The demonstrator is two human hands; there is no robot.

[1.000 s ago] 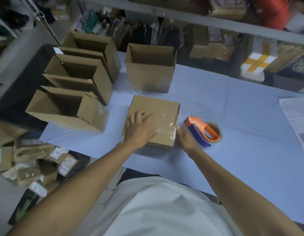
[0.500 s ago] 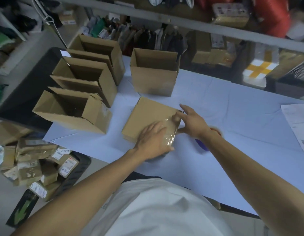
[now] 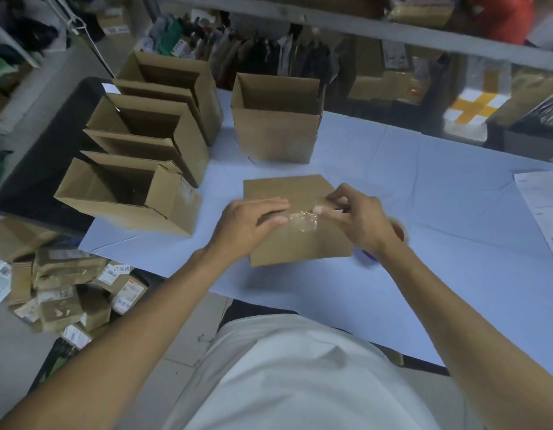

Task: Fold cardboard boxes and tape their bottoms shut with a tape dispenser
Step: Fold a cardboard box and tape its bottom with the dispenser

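A folded cardboard box [image 3: 300, 246] lies in the middle of the blue table [image 3: 424, 197], with a strip of clear tape [image 3: 303, 220] shining along its near upper edge. My left hand [image 3: 247, 225] rests on the box's left part, fingers straight, thumb beside the tape. My right hand [image 3: 356, 218] grips the box's right part with curled fingers, the thumb pressing on the tape's end. The tape dispenser [image 3: 366, 256] is almost hidden behind my right wrist; only a blue sliver and a bit of orange show.
Three open boxes [image 3: 123, 193] stand in a row at the table's left edge and one upright open box [image 3: 275, 131] stands behind the work spot. A printed paper [image 3: 542, 206] lies far right. Small parcels [image 3: 64, 290] are piled on the floor at left.
The box has been turned, so its taped edge now faces me. My right hand moved from beside the dispenser onto the box; my left hand slid along the tape.
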